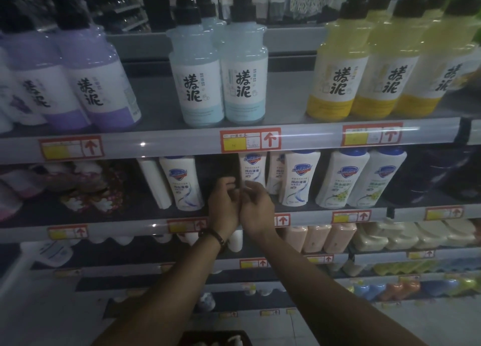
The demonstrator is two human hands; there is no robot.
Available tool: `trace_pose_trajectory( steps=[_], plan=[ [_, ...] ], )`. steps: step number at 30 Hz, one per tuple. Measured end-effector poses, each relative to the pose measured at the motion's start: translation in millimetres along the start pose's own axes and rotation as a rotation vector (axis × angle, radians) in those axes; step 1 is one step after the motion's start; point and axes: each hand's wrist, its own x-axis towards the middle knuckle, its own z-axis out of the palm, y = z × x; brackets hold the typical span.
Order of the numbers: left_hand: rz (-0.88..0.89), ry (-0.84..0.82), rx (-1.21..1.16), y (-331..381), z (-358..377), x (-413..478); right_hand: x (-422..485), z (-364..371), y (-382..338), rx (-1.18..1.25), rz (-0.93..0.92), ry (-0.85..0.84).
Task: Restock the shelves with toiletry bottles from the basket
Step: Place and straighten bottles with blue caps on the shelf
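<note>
My left hand [224,206] and my right hand [256,209] meet at the middle shelf [130,224], in a gap in the row of white Safeguard bottles [185,181]. A dark bottle [221,169] stands in that gap, dim and hard to make out. My left fingers curl round its front, and my right fingers and thumb pinch its right side beside another white bottle [253,167]. The basket [194,336] sits at the bottom edge of view with white pump tops [235,340] in it.
The top shelf carries purple [99,85], pale blue [221,82] and yellow [335,82] pump bottles. More white bottles with blue caps [343,179] stand to the right of my hands, and pink packets [86,186] lie to the left. Lower shelves hold peach bottles [315,237] and refill pouches.
</note>
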Motion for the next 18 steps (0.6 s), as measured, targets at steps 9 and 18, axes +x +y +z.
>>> trace_pose_trajectory(
  steps=[9, 18],
  plan=[
    [0.069, 0.454, -0.016, -38, -65, -24, -16, 39, -17, -0.049, -0.063, -0.253],
    [-0.111, 0.325, -0.064, -36, -87, -9, -25, 77, -30, 0.005, -0.178, -0.318]
  ],
)
